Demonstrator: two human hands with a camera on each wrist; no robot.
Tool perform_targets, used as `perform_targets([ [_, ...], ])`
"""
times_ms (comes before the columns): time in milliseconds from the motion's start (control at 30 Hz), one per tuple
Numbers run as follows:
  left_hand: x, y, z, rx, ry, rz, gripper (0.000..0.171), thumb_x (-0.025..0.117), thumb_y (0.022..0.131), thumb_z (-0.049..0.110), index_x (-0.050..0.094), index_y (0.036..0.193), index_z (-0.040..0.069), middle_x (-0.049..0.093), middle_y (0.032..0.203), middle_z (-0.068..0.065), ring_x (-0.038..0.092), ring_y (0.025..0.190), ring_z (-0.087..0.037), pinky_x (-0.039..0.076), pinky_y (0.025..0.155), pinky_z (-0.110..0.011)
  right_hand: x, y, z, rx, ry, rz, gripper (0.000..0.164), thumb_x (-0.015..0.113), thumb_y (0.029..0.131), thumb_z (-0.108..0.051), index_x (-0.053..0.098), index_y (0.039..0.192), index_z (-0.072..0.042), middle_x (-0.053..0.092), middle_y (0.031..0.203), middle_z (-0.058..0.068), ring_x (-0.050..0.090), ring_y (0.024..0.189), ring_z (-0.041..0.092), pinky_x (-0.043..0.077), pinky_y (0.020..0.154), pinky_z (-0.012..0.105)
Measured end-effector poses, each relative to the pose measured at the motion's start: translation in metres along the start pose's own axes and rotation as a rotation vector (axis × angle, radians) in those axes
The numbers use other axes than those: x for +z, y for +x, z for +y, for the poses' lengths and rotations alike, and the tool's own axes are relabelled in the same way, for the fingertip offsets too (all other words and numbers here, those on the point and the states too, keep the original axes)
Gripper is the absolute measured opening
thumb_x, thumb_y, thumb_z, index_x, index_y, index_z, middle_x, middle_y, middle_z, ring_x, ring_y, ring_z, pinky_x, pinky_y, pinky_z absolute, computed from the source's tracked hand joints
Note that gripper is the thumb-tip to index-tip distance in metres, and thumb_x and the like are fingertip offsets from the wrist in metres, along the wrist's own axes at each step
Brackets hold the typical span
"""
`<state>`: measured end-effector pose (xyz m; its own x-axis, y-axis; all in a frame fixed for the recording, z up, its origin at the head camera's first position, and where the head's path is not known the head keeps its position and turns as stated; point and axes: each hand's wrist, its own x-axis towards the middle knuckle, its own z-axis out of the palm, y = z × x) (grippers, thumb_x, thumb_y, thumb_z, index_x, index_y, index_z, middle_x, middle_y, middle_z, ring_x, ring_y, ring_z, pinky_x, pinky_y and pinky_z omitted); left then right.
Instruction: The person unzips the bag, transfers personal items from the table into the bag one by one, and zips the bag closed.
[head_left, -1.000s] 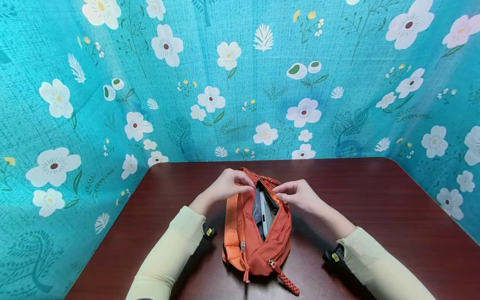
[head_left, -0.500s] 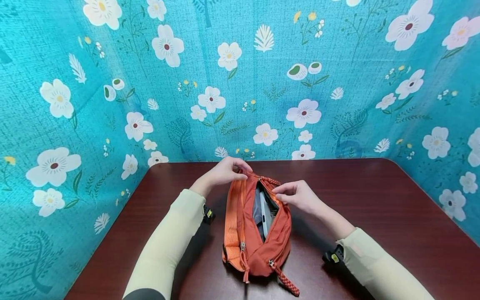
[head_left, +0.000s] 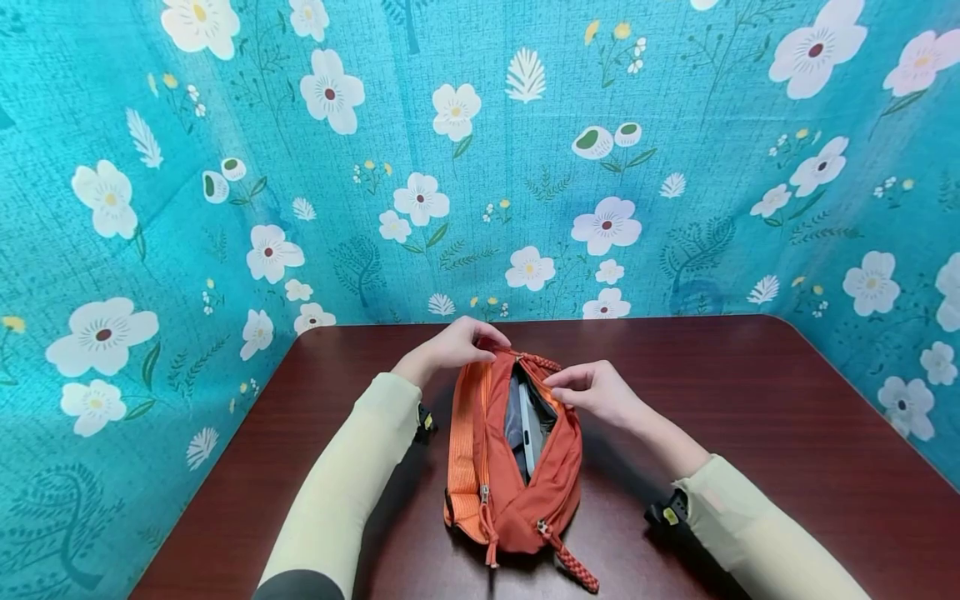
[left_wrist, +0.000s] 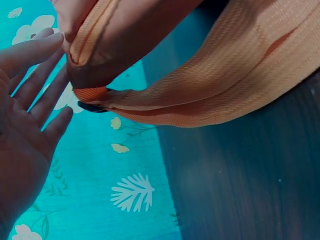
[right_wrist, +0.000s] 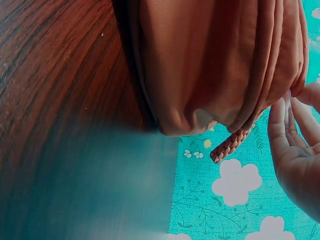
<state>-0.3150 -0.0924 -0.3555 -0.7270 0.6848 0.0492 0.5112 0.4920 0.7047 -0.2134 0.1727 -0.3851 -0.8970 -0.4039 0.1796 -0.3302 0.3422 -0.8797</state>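
Note:
A rust-red waist bag [head_left: 551, 492] sits upright on the table, its main zipper undone and its mouth spread. Inside stands a flat, pale grey object [head_left: 527, 437] with a dark slot along its edge, beside a grey lining. With thumb and fingers, my right hand [head_left: 603, 393] pinches the right edge of the mouth; the right wrist view shows those fingertips at the fabric. My left hand [head_left: 450, 343] is at the bag's far left end. In the left wrist view its fingers [left_wrist: 37, 90] are spread and fairly straight, thumb against the bag's end.
An orange webbing strap [head_left: 462, 450] runs along the bag's left side. Braided zipper pulls [head_left: 573, 562] trail at the near end onto the dark wood table [head_left: 712, 375]. Behind the table hangs a turquoise flowered cloth [head_left: 480, 167].
My left hand has left the left edge of the bag's mouth and shifted away to the bag's far end. My right hand stays at the right edge.

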Motion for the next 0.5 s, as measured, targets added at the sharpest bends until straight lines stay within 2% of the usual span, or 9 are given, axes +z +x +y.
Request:
perform_targets([
  [167, 0.0037, 0.0027, -0.0011, -0.023, 0.010, -0.004, 0.028, 0.065, 0.091, -0.001, 0.070, 0.117, 0.008, 0.067, 0.112, -0.005, 0.058, 0.092, -0.018, 0.052, 0.078, -0.027, -0.0011, -0.0006, -0.0011, 0.000, 0.010, 0.002, 0.022, 0.068, 0.089, -0.003, 0.070, 0.108, 0.007, 0.071, 0.092, 0.013, 0.059, 0.067, 0.011, 0.053, 0.060, 0.027],
  [500, 0.0104, 0.0055, -0.0074, -0.048, 0.012, 0.020, 0.028, 0.069, 0.089, 0.002, 0.072, 0.116, 0.008, 0.068, 0.110, -0.005, 0.058, 0.093, -0.021, 0.052, 0.077, -0.027, -0.0002, -0.0016, 0.0003, -0.012, -0.011, -0.001, 0.021, 0.067, 0.089, -0.002, 0.070, 0.108, 0.006, 0.071, 0.092, 0.013, 0.060, 0.068, 0.011, 0.054, 0.062, 0.030],
])
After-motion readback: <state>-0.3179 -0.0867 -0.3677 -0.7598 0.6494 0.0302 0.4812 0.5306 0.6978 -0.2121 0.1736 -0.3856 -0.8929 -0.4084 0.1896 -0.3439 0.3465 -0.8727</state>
